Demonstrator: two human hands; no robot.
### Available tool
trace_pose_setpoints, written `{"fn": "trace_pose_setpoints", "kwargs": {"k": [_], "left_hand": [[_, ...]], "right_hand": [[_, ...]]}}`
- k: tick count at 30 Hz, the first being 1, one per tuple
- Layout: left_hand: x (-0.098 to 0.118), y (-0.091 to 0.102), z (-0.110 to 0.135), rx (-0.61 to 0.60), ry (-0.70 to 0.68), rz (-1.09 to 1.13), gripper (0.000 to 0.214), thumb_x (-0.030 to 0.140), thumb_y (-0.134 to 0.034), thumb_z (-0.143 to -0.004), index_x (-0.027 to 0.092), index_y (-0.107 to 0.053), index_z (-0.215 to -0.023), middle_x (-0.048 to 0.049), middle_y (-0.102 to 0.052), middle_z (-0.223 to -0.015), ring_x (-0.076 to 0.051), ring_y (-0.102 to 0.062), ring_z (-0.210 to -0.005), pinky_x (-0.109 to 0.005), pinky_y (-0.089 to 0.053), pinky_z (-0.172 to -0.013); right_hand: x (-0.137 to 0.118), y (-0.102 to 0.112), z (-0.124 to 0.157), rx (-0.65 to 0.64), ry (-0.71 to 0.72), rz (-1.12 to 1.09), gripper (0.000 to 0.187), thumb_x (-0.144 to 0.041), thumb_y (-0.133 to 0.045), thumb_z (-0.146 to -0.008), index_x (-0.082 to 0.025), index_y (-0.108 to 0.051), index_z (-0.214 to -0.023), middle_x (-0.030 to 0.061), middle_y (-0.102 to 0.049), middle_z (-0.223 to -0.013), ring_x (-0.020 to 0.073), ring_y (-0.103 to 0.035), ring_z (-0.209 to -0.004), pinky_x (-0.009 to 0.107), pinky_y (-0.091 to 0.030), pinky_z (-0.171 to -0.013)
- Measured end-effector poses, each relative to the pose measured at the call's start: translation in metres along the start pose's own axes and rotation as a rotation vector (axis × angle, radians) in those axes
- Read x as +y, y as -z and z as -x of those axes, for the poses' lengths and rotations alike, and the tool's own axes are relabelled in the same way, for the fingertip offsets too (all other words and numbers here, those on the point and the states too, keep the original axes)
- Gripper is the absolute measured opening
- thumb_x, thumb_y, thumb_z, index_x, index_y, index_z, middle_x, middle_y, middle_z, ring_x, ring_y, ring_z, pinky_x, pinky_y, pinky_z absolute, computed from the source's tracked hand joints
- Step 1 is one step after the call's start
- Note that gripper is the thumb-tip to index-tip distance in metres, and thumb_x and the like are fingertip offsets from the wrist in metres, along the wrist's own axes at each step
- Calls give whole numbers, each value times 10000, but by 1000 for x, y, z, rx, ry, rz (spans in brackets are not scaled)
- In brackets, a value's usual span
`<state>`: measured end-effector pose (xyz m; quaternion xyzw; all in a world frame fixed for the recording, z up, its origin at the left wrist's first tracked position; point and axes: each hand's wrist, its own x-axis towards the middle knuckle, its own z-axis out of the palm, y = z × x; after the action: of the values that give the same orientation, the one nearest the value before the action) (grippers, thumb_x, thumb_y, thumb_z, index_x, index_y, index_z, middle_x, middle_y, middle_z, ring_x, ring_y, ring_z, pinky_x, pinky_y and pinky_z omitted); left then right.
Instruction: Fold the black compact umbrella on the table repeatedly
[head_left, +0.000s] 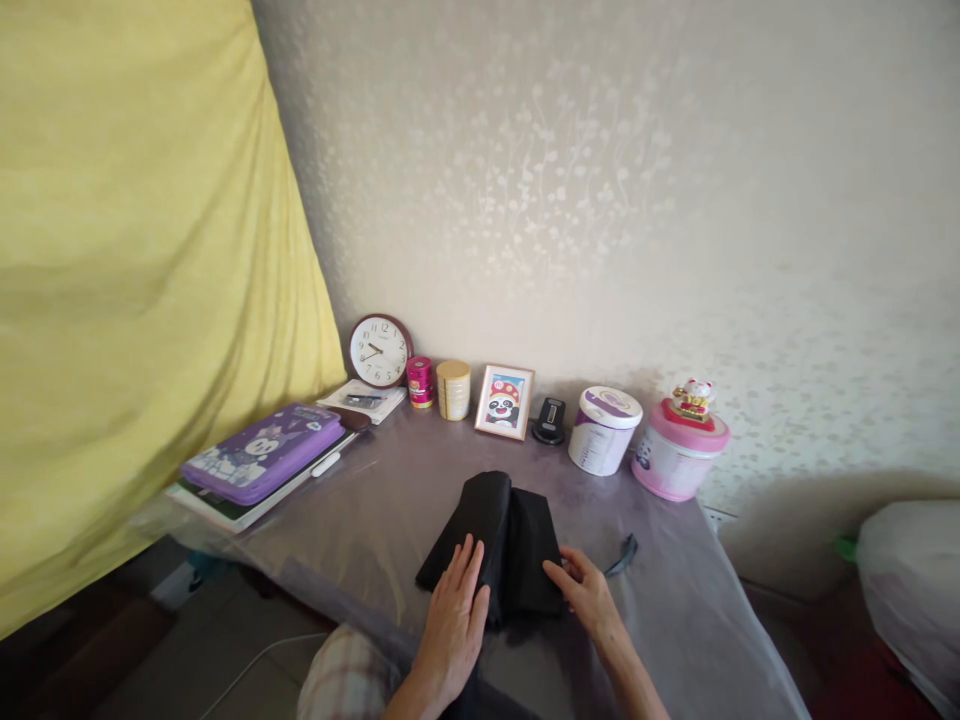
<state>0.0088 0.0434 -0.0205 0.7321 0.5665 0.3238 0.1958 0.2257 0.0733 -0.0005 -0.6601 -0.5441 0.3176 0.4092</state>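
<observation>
While steadying black cloth (529, 540) under a flat left hand (456, 622), seemingly pinching its edge with right hand (589, 597); likely mid-fold, so next align both halves.

A piece of plain black fabric (531, 552) is laid on the desk (352, 530), folded into two panels parted by a deep crease. The left panel (477, 510) is extended slightly farther back than the right, its outer edge slanted toward the near left.
</observation>
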Motion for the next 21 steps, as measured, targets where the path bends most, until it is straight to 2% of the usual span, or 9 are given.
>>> {"fn": "trace_pose_setpoints", "kwargs": {"k": [5,7,12,16,21], "left_hand": [[-2,-2,0,13,3,9,484,269,-295,-937,227,-277,-1419,-41,-269,-1494,-206,-242,-1369,-428,-294,-1094],[-2,-2,0,19,3,12,484,268,-297,-935,228,-280,-1418,-40,-273,-1493,-204,-242,-1369,-423,-297,-1093],[-4,-4,1,39,-14,15,479,271,-304,-936,233,-291,-1413,-33,-280,-1492,-197,-238,-1370,-419,-292,-1098],[-7,-7,1,68,-36,23,478,250,-317,-923,214,-322,-1400,-50,-308,-1480,-204,-262,-1362,-427,-304,-1091],[-14,-12,0,56,-22,41,507,190,-329,-872,166,-368,-1376,-85,-375,-1444,-211,-284,-1353,-421,-293,-1097]], "right_hand": [[-30,-3,10,-41,-24,-403,390,-439,-696,-614,-168,-672,-893,21,-658,-682,209,-619,-670,301,-495,-603],[-43,-6,11,-56,-28,-494,405,-434,-717,-605,-166,-675,-905,26,-662,-693,214,-622,-689,313,-502,-621],[-66,-28,8,23,-2,-488,405,-391,-726,-588,-155,-672,-913,-21,-583,-598,158,-553,-595,272,-459,-564],[-78,-54,7,-39,59,-474,374,-363,-668,-643,-154,-652,-952,-33,-556,-596,131,-513,-561,248,-427,-537],[-88,-81,5,-68,118,-281,320,-288,-600,-685,-155,-640,-973,-47,-537,-590,123,-509,-566,236,-429,-562]]}}
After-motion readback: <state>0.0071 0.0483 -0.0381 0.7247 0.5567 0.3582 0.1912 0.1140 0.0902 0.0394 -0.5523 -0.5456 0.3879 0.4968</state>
